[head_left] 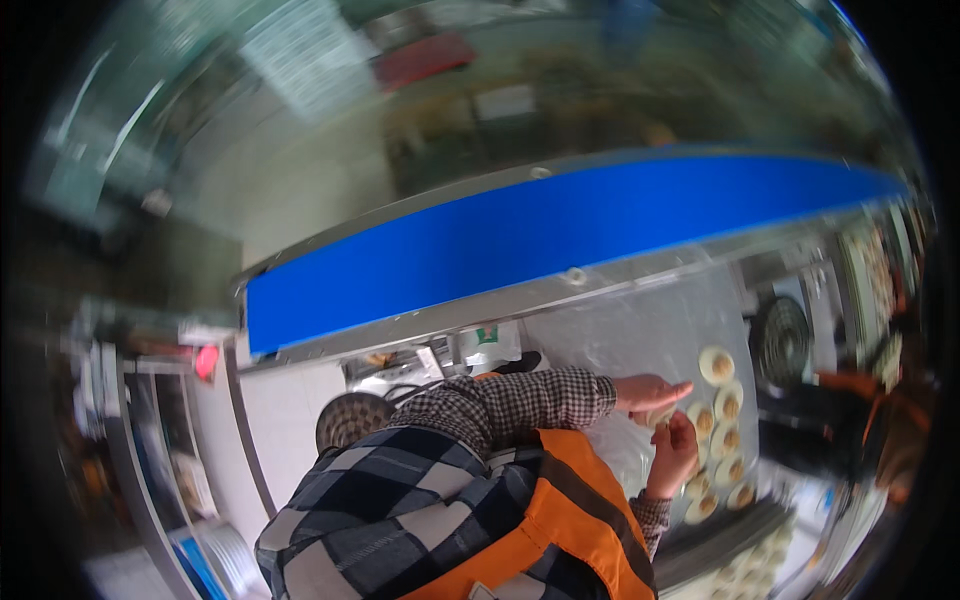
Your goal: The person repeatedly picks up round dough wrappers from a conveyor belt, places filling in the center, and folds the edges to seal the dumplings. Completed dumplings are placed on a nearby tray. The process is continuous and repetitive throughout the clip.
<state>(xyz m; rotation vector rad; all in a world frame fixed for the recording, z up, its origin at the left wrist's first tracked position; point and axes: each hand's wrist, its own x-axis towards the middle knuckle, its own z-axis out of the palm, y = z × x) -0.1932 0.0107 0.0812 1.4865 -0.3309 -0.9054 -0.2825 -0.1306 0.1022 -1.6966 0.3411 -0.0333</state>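
My left hand (650, 392) and my right hand (676, 450) meet over a steel table (620, 340), both in checked sleeves. Between them they pinch a small pale dough piece (661, 416); the left hand's fingers lie flat over it and the right hand cups it from below. Right beside the hands lie round dough discs with brown filling (727, 405), set in two rows running toward the lower right. My checked shirt and orange apron (560, 510) fill the lower middle of the view.
A long blue conveyor belt (550, 240) in a metal frame crosses behind the table. A round dark wire grille (780, 340) stands at the right, with another person's orange sleeve (860, 385) beyond it. More filled pastries (750, 572) lie at the lower right.
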